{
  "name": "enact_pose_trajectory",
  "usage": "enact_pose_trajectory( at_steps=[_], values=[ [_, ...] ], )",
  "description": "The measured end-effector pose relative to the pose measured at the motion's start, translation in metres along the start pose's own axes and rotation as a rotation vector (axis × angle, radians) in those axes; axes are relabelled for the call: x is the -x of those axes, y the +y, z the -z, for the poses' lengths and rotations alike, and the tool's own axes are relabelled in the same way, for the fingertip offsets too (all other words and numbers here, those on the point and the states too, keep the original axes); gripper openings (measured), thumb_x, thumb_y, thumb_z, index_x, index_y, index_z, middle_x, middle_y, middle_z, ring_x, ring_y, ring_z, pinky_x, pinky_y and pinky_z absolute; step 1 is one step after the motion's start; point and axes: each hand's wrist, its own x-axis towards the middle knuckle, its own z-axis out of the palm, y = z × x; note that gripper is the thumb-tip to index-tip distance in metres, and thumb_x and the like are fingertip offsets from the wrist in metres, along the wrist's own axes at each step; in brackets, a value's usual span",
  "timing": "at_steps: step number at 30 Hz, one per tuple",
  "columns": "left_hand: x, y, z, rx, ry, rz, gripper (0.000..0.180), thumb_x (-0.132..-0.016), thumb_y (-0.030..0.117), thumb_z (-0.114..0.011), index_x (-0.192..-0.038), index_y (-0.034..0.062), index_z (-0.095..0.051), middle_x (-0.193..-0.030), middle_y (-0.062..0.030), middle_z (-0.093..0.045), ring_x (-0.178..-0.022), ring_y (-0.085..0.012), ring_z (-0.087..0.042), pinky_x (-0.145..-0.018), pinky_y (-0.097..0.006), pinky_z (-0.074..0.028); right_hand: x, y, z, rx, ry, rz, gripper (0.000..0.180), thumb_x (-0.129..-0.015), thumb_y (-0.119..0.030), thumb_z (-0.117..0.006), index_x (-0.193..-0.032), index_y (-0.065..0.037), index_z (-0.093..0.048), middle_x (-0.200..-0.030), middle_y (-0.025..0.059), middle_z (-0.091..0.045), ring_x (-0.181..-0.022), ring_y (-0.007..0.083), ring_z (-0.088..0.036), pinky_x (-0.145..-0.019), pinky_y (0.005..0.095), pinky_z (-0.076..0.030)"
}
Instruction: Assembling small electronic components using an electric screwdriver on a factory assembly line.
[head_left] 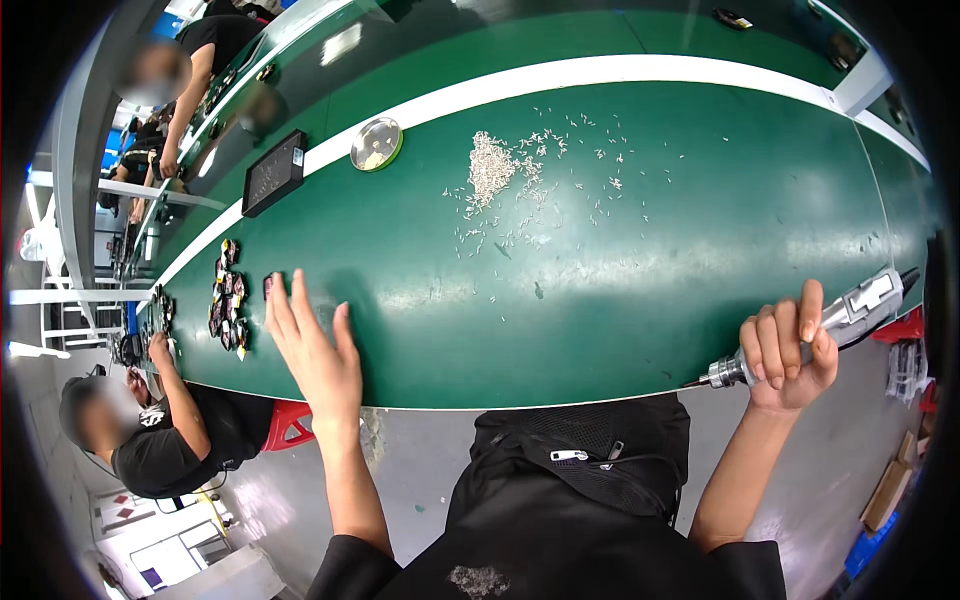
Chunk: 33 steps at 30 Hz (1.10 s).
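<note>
My right hand [785,350] is wrapped round a grey electric screwdriver [862,305], its bit pointing left by the near edge of the green table [420,350]. My left hand [318,352] hovers at the left of the table with fingers stretched and thumb apart. A small dark part [268,288] shows right beside its fingertips; whether they touch it I cannot tell. Further left lies a cluster of small dark parts [228,300] with bits of yellow and white. A heap of tiny pale screw-like pieces [490,170] sits mid-table, with many more strewn to its right.
A round clear dish with a green-yellow rim [377,145] and a black tray [274,173] stand at the back left, along a white strip [600,70]. One co-worker [165,430] sits at the left; another [200,70] is across the line. A red stool [288,425] is below the table.
</note>
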Motion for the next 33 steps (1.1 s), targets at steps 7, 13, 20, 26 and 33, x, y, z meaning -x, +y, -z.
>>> enact_pose_trajectory(
  at_steps=[7,13,20,26,33],
  values=[
    [-0.004,0.084,-0.006,0.450,-0.132,-0.271,0.025,-0.073,-0.007,-0.069,-0.097,-0.0006,-0.064,-0.097,-0.0106,-0.059,-0.086,-0.0257,-0.058,-0.075,-0.036,-0.048,0.011,0.009,0.002,-0.064,0.204,0.008,0.010,-0.092,-0.015,-0.050,-0.088,-0.006,-0.047,-0.051,-0.0014,-0.038,-0.040,0.0099,-0.039,-0.047,0.0285,-0.040],
    [-0.013,0.086,-0.008,0.335,-0.118,-0.493,0.023,-0.071,-0.009,-0.069,-0.092,-0.0006,-0.063,-0.087,-0.0088,-0.059,-0.074,-0.0243,-0.058,-0.061,-0.035,-0.048,0.015,0.007,0.002,-0.102,0.238,0.022,0.010,-0.092,-0.015,-0.049,-0.088,-0.006,-0.046,-0.051,-0.0013,-0.038,-0.040,0.0101,-0.039,-0.048,0.0286,-0.039],
    [-0.020,0.085,-0.013,0.488,-0.174,-0.461,0.015,-0.077,-0.009,-0.060,-0.088,-0.0020,-0.052,-0.084,-0.0124,-0.055,-0.071,-0.0264,-0.055,-0.063,-0.036,-0.046,0.021,0.003,0.002,-0.156,0.260,0.049,0.010,-0.092,-0.015,-0.048,-0.089,-0.006,-0.047,-0.051,-0.0013,-0.038,-0.041,0.0103,-0.039,-0.049,0.0287,-0.039],
    [0.003,0.118,0.004,0.889,-0.327,-0.165,0.006,-0.086,-0.008,-0.047,-0.086,-0.0013,-0.046,-0.079,-0.0136,-0.055,-0.068,-0.0246,-0.054,-0.064,-0.035,-0.045,0.016,0.007,-0.007,-0.153,0.257,0.055,0.011,-0.092,-0.017,-0.045,-0.092,-0.007,-0.050,-0.052,-0.0018,-0.039,-0.042,0.0099,-0.038,-0.052,0.0289,-0.038],
    [0.023,0.171,0.013,1.433,-0.389,-0.159,0.014,-0.075,-0.014,-0.064,-0.085,-0.0053,-0.060,-0.079,-0.0144,-0.064,-0.071,-0.0208,-0.062,-0.064,-0.029,-0.050,0.008,0.003,-0.032,-0.208,0.137,0.181,0.015,-0.094,-0.020,-0.043,-0.095,-0.007,-0.051,-0.054,-0.0015,-0.041,-0.045,0.0109,-0.040,-0.055,0.0297,-0.040]
  ],
)
